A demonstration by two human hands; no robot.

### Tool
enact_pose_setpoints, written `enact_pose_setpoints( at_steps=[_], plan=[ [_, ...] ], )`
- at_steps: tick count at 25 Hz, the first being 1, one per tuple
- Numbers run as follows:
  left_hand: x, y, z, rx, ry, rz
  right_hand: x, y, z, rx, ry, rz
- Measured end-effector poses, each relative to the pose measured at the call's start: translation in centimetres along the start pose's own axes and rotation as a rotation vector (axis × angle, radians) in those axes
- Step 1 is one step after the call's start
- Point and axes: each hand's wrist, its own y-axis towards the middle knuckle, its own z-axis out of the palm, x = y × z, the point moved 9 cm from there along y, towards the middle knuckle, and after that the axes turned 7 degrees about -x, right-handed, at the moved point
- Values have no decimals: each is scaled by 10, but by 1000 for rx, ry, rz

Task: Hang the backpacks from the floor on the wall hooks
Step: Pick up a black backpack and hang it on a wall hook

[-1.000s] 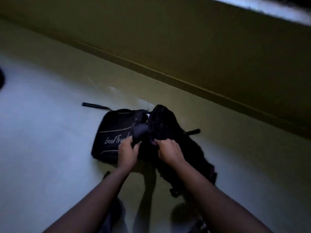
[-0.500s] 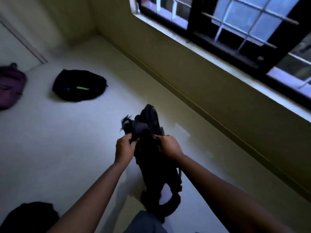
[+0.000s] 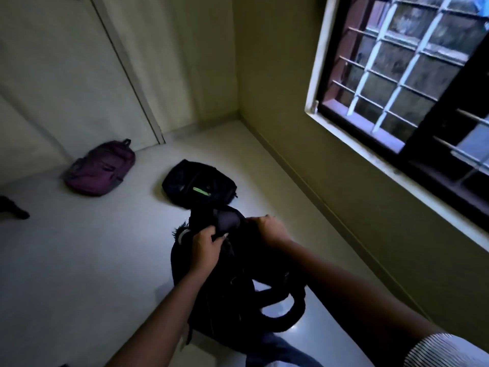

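Observation:
A black backpack (image 3: 232, 292) hangs off the floor in front of me, its shoulder straps looping down at the lower right. My left hand (image 3: 205, 247) grips its top at the left and my right hand (image 3: 270, 231) grips its top at the right. A second black backpack (image 3: 198, 185) with a green strip lies flat on the floor just beyond. Further left, near the door, a purple backpack (image 3: 102, 168) lies on the floor. No wall hooks are in view.
A closed door (image 3: 66, 75) fills the far left wall. A barred window (image 3: 402, 75) with a sill is in the right wall. A dark object (image 3: 12, 210) lies at the left edge of the pale floor (image 3: 79, 260).
I have lifted the black backpack from the floor with both hands and raised my view. The room's corner, door, window and two other backpacks have come into sight.

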Motion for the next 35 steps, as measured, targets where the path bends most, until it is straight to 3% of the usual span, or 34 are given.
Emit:
enact_pose_setpoints(
  at_steps=[5, 13, 16, 21, 26, 35],
  plan=[
    [-8, 148, 7, 16, 76, -32, -27, 145, -17, 36, 23, 106],
    [-3, 298, 26, 84, 39, -97, -39, 288, -22, 31, 116, 267],
    [9, 357, 11, 25, -85, -207, -1, 347, -22, -1, 288, 233],
    [59, 477, -52, 49, -261, -359, 102, 446, 5, 47, 885, 371],
    [89, 554, -118, 148, -488, -338, 209, 523, 14, 142, 1082, 352],
    [154, 690, -240, -146, -919, -483, 365, 672, 18, 294, 1366, 369]
  ],
)
